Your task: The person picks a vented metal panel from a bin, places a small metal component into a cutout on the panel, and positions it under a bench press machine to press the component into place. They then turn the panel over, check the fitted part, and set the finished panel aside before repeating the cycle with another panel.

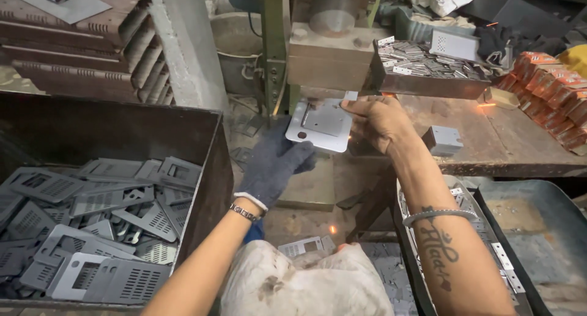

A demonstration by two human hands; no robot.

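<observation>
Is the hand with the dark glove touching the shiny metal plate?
Touching. The head view shows the gloved left hand with its fingers pressed under the metal plate, while the bare right hand pinches the plate's other edge.

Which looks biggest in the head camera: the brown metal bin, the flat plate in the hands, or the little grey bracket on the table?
1. Brown metal bin: biggest, though nearest the camera.
2. Flat plate.
3. Grey bracket: smallest.
</observation>
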